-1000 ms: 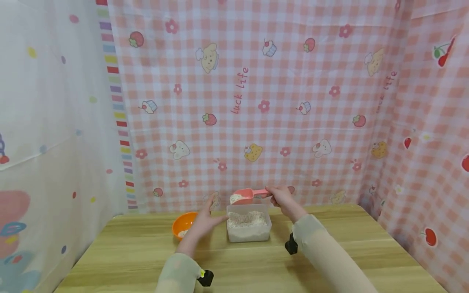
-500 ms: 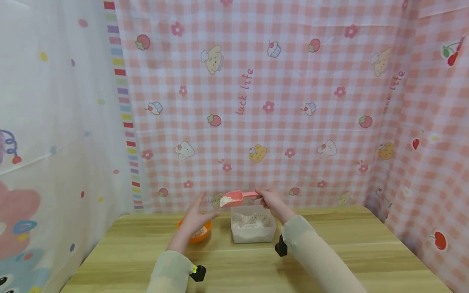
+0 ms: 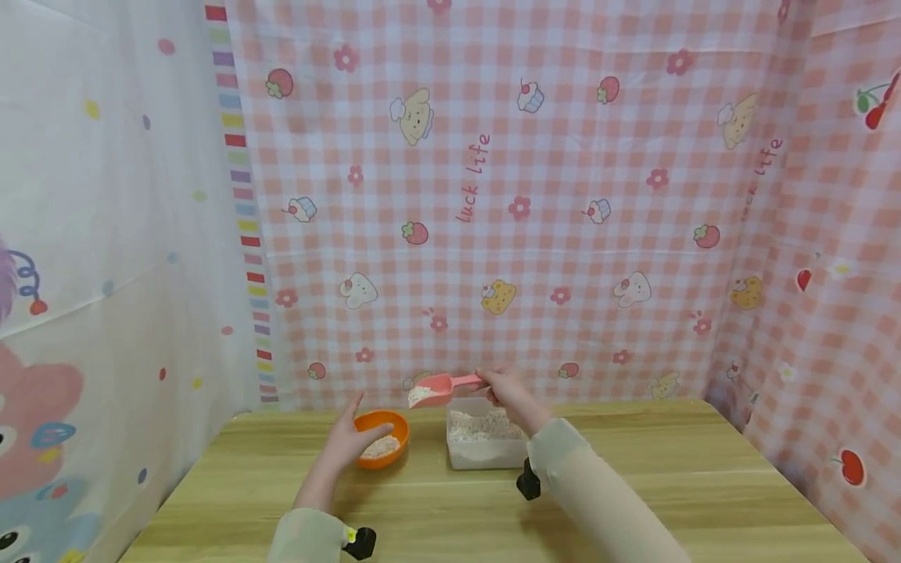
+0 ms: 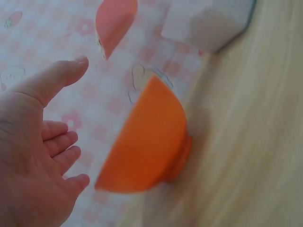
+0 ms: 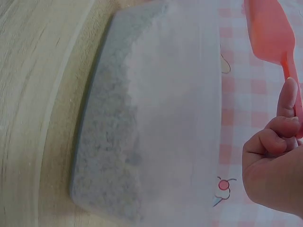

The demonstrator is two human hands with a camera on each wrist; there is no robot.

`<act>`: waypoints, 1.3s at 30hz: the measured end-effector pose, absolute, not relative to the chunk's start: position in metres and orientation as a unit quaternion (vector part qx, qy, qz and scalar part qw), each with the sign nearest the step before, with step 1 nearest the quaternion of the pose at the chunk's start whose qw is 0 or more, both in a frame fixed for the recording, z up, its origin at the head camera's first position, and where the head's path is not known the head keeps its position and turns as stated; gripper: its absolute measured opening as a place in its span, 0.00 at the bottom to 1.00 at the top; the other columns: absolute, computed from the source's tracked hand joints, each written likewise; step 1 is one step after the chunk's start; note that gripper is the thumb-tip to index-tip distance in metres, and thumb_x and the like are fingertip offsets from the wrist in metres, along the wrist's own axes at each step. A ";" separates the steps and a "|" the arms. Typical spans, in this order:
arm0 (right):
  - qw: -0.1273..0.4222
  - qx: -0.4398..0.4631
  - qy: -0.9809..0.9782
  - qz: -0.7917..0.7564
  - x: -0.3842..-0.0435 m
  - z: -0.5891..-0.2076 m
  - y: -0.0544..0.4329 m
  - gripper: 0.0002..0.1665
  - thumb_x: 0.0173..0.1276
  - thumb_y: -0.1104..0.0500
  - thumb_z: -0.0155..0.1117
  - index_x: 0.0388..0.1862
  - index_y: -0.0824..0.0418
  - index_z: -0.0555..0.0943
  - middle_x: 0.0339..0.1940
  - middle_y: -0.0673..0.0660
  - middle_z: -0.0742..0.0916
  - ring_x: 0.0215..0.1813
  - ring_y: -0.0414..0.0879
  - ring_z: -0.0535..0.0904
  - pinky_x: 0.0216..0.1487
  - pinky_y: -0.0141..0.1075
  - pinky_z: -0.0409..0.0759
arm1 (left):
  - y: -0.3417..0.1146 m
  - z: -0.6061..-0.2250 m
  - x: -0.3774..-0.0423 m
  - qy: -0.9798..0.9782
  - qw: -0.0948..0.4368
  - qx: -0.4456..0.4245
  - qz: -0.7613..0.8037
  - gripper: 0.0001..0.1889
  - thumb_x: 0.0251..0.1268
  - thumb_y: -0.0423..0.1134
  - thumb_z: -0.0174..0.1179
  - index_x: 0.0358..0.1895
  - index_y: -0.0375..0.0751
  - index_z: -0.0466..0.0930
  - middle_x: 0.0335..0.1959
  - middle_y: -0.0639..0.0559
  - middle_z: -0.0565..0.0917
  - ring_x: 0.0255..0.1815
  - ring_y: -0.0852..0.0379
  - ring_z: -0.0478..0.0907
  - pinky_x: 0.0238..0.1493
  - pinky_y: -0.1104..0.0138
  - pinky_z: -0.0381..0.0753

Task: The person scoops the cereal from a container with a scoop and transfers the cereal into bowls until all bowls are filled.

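Observation:
My right hand (image 3: pixel 512 397) grips the handle of a pink scoop (image 3: pixel 435 389), its fingers curled round it in the right wrist view (image 5: pixel 279 142). Pale oat-like flakes (image 3: pixel 420 396) fill the scoop's front. It hangs in the air between an orange bowl (image 3: pixel 401 450) and a clear plastic box (image 3: pixel 486 458). Beside the bowl's left side is my left hand (image 3: pixel 346 439), thumb and fingers spread, holding nothing. In the left wrist view the hand (image 4: pixel 33 142) is apart from the bowl (image 4: pixel 147 146). Some flakes lie inside the bowl; the box holds many more.
A wooden table (image 3: pixel 436 516) carries the bowl and the box. Behind it hangs a pink checked curtain (image 3: pixel 450 258), with a white patterned curtain (image 3: pixel 141 258) on the left. A black wrist device (image 3: pixel 529 480) sits under the right sleeve.
The right hand has carried the loaded scoop left from above the box toward the bowl. My left hand has drawn back left and lower, uncovering more of the bowl.

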State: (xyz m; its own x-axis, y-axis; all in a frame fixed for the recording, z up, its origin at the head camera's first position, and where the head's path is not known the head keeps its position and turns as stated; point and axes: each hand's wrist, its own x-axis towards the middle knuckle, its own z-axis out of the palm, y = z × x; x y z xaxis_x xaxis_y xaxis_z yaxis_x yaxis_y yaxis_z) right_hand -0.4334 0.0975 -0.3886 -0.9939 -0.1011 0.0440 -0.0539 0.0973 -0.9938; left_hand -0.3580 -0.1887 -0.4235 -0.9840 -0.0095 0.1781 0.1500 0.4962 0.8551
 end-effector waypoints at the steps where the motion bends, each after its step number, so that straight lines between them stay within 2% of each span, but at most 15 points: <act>1: 0.017 -0.051 0.741 -0.669 -0.433 -0.389 0.096 0.16 0.75 0.58 0.53 0.38 0.69 0.84 0.18 0.53 0.80 0.15 0.37 0.62 0.18 0.27 0.58 | -0.191 -0.426 -0.357 -0.859 0.080 -0.040 -0.503 0.48 0.61 0.46 0.67 0.77 0.35 0.46 0.75 0.30 0.49 0.74 0.30 0.46 0.68 0.38 0.52; 4: 0.020 -0.052 0.744 -0.666 -0.431 -0.389 0.091 0.17 0.75 0.58 0.54 0.44 0.71 0.83 0.18 0.52 0.79 0.15 0.37 0.61 0.18 0.27 0.58 | -0.194 -0.432 -0.354 -0.859 0.089 -0.044 -0.502 0.49 0.60 0.45 0.68 0.77 0.33 0.46 0.75 0.29 0.49 0.73 0.30 0.46 0.68 0.38 0.52; 10: 0.040 -0.076 0.747 -0.660 -0.428 -0.391 0.081 0.19 0.76 0.59 0.52 0.54 0.73 0.79 0.22 0.49 0.83 0.15 0.36 0.60 0.17 0.26 0.56 | -0.194 -0.445 -0.350 -0.867 0.098 -0.044 -0.487 0.56 0.53 0.48 0.73 0.76 0.31 0.44 0.74 0.28 0.49 0.70 0.28 0.53 0.65 0.37 0.58; 18: 0.047 -0.094 0.749 -0.654 -0.427 -0.392 0.063 0.18 0.76 0.58 0.52 0.49 0.72 0.80 0.24 0.51 0.85 0.15 0.36 0.59 0.18 0.26 0.56 | -0.196 -0.455 -0.347 -0.880 0.105 -0.046 -0.461 0.61 0.46 0.50 0.76 0.76 0.29 0.42 0.74 0.27 0.48 0.69 0.26 0.54 0.65 0.36 0.57; 30: 0.033 -0.093 0.749 -0.656 -0.427 -0.391 0.043 0.21 0.75 0.59 0.53 0.57 0.75 0.76 0.22 0.52 0.86 0.12 0.36 0.54 0.16 0.27 0.55 | -0.201 -0.457 -0.353 -0.885 0.103 -0.052 -0.450 0.62 0.44 0.50 0.77 0.75 0.27 0.43 0.74 0.26 0.47 0.71 0.27 0.51 0.67 0.37 0.54; 39: 0.018 -0.097 0.771 -0.629 -0.428 -0.394 0.028 0.19 0.75 0.60 0.53 0.51 0.74 0.80 0.22 0.53 0.86 0.12 0.36 0.56 0.16 0.26 0.57 | -0.199 -0.459 -0.351 -0.883 0.103 -0.042 -0.456 0.62 0.43 0.49 0.78 0.75 0.26 0.44 0.73 0.25 0.49 0.71 0.26 0.51 0.67 0.37 0.54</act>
State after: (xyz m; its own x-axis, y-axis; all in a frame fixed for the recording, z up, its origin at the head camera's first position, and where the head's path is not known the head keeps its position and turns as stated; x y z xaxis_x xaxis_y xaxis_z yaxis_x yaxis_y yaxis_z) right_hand -0.4278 0.0280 -0.3943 -0.9805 -0.1718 0.0950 -0.1277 0.1907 -0.9733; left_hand -0.3512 -0.1989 -0.4585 -0.9753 -0.0191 0.2198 0.1682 0.5806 0.7966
